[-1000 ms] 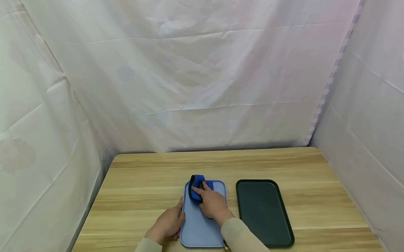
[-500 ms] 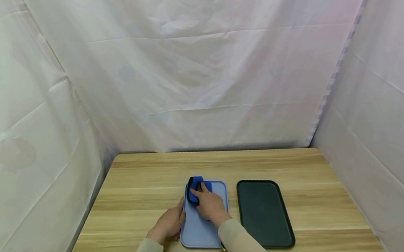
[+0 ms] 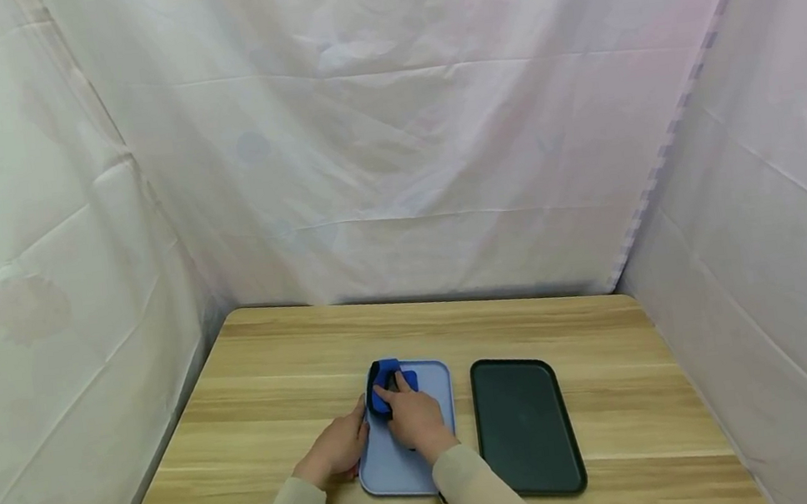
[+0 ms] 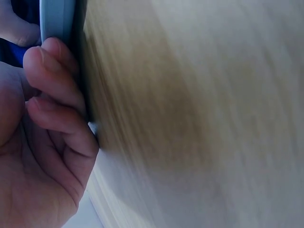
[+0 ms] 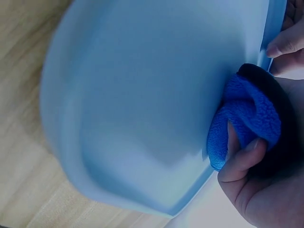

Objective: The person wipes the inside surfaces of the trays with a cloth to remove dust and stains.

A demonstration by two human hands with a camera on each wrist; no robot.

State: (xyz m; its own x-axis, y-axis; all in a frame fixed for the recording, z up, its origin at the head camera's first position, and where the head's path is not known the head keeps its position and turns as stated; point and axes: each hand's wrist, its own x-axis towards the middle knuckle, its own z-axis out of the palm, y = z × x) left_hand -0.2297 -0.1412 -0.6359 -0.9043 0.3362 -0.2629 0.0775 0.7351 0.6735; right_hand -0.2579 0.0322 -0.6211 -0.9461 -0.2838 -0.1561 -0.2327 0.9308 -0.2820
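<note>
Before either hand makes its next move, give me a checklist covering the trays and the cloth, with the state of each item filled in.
1. Light blue tray held: ok, the left hand grips its left edge.
2. Blue cloth in hand: ok, the right hand holds it over the left part of that tray.
3. Cloth spread flat: not ok, it is folded and bunched.
4. Dark green tray out of the way: ok, a strip of table separates the two trays.
5. Surface under the cloth clean: cannot tell, cloth and hand hide it.
</note>
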